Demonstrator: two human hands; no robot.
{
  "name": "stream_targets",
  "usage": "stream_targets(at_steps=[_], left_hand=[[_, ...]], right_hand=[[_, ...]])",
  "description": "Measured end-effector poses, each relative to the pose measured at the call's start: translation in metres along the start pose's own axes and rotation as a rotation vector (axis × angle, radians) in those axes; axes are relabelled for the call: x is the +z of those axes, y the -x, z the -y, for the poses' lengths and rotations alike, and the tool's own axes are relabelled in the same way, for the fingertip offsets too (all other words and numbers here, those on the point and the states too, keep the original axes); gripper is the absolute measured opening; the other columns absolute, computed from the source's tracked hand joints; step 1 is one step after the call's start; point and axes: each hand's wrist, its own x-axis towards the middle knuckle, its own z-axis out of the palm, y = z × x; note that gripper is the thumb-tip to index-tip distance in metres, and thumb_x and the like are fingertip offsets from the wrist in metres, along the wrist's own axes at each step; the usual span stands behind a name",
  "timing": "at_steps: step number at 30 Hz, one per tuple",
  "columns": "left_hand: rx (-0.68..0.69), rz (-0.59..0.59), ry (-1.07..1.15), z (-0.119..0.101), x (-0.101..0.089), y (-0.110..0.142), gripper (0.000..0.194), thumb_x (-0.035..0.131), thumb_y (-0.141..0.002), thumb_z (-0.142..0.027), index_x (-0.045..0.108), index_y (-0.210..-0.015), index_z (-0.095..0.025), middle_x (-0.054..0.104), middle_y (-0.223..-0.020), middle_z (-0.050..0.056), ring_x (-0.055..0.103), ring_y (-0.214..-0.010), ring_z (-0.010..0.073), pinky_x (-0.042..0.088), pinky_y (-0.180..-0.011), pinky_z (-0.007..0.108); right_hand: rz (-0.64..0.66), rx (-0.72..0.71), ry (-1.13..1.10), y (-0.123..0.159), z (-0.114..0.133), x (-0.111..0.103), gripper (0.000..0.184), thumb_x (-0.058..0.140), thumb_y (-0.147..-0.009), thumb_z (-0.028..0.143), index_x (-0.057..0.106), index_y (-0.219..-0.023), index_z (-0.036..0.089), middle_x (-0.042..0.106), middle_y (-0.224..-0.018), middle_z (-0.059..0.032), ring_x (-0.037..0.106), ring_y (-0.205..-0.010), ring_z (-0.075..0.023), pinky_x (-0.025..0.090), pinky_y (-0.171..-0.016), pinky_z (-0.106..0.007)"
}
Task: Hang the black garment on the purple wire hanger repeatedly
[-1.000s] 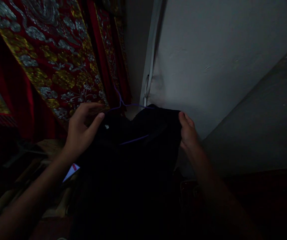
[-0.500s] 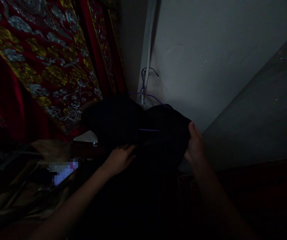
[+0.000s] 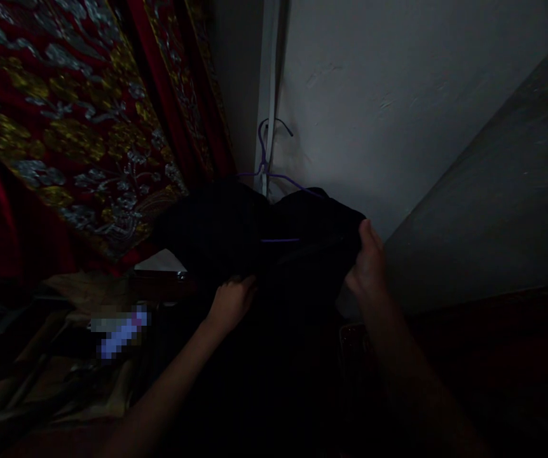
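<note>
A dark garment [image 3: 302, 273] hangs on a thin purple clothes hanger [image 3: 281, 176], whose hook is caught at a pale strip on the wall. My left hand [image 3: 231, 302] is at the front of the garment, its fingers curled into the dark cloth near the middle. My right hand [image 3: 370, 257] grips the garment's right shoulder edge, thumb on top and fingers partly behind the cloth. The hanger's lower bar shows as a short purple line at the neck opening. Below the hands the cloth is too dark to make out.
Red embroidered cloth [image 3: 88, 127] with gold and silver patterns hangs at the left. A pale wall [image 3: 374, 95] stands behind the hanger. At lower left are a blurred-out bright item [image 3: 121, 334] and a wooden frame [image 3: 21, 381]. Dark reddish furniture [image 3: 507, 343] lies at the right.
The fingers of my left hand, stretched out before, have closed on the cloth. My right hand keeps its hold on the shoulder. The view has shifted slightly, so the hanger appears further left.
</note>
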Motion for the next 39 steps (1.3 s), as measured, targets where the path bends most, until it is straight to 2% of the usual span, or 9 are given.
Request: stream_targets(at_steps=[3,7,10,13,17,22,29,32,39], left_hand=[[0.057,-0.036,0.18,0.002,0.011,0.024,0.018,0.051,-0.101,-0.03,0.067,-0.11,-0.025,0.07,-0.102,0.007,0.071,-0.093,0.0231,0.059,-0.082,0.035],[0.063,-0.11,0.468,-0.008,0.02,0.056,0.015,0.051,-0.101,-0.027,0.065,-0.105,-0.026,0.072,-0.103,0.007,0.071,-0.096,0.0234,0.059,-0.086,0.037],[0.062,-0.165,0.523,-0.021,0.022,0.066,0.016,0.05,-0.101,-0.022,0.066,-0.105,-0.025,0.071,-0.099,0.006,0.071,-0.093,0.0226,0.059,-0.083,0.036],[0.105,-0.224,0.472,-0.028,0.02,0.067,0.017,0.052,-0.099,-0.017,0.068,-0.103,-0.022,0.069,-0.098,0.006,0.07,-0.089,0.0215,0.059,-0.079,0.034],[0.141,-0.251,0.443,-0.031,0.012,0.065,0.018,0.057,-0.096,-0.013,0.071,-0.103,-0.021,0.069,-0.096,0.006,0.069,-0.086,0.0198,0.058,-0.077,0.03],[0.148,-0.26,0.541,-0.038,0.002,0.061,0.024,0.059,-0.094,-0.011,0.07,-0.112,-0.022,0.073,-0.102,0.006,0.071,-0.092,0.0201,0.056,-0.083,0.031],[-0.155,-0.269,0.989,-0.058,0.01,0.05,0.015,0.069,-0.083,-0.013,0.059,-0.092,-0.021,0.066,-0.07,-0.005,0.065,-0.066,0.0121,0.049,-0.063,0.021],[-0.227,-0.329,1.279,-0.062,0.007,0.036,0.026,0.076,-0.077,-0.02,0.051,-0.081,-0.021,0.06,-0.063,-0.007,0.059,-0.058,0.0091,0.045,-0.058,0.019],[-0.202,-0.576,1.64,-0.06,-0.063,-0.032,0.048,0.089,-0.057,-0.026,0.044,-0.075,-0.021,0.062,-0.059,-0.008,0.065,-0.059,0.0107,0.048,-0.057,0.019]], right_hand=[[-0.214,-0.056,-0.004,0.022,0.005,-0.006,0.034,0.063,-0.089,0.049,0.065,-0.11,0.022,0.069,-0.119,-0.0055,0.065,-0.118,-0.0223,0.05,-0.105,-0.041],[-0.346,-0.12,0.064,0.098,-0.01,-0.024,0.019,0.068,-0.088,0.036,0.066,-0.103,0.026,0.068,-0.11,-0.0021,0.065,-0.108,-0.0202,0.051,-0.096,-0.035],[-0.023,0.193,0.196,0.167,-0.037,-0.027,0.015,0.071,-0.083,0.036,0.069,-0.091,0.023,0.07,-0.084,-0.0015,0.068,-0.081,-0.0199,0.055,-0.08,-0.034],[0.296,0.282,0.273,0.207,-0.058,-0.015,0.019,0.073,-0.075,0.032,0.07,-0.091,0.02,0.073,-0.088,-0.005,0.07,-0.084,-0.0227,0.056,-0.078,-0.034],[0.392,0.176,0.364,0.209,-0.065,0.001,0.012,0.064,-0.079,0.026,0.066,-0.088,0.021,0.071,-0.085,-0.0032,0.067,-0.082,-0.0197,0.053,-0.078,-0.031],[0.435,0.159,0.371,0.197,-0.067,-0.004,0.01,0.06,-0.083,0.029,0.059,-0.077,0.021,0.061,-0.072,0.0005,0.059,-0.069,-0.0162,0.047,-0.065,-0.027],[0.391,0.167,0.422,0.199,-0.072,-0.015,0.022,0.063,-0.087,0.036,0.055,-0.074,0.02,0.056,-0.068,0.002,0.055,-0.067,-0.0155,0.044,-0.064,-0.026],[0.387,0.154,0.463,0.197,-0.08,-0.018,0.02,0.064,-0.086,0.037,0.059,-0.076,0.02,0.062,-0.071,0.0,0.058,-0.07,-0.0174,0.046,-0.067,-0.027],[0.401,0.162,0.607,0.201,-0.114,-0.03,0.026,0.061,-0.084,0.043,0.056,-0.071,0.021,0.061,-0.067,-0.0008,0.059,-0.065,-0.0182,0.045,-0.062,-0.027]])
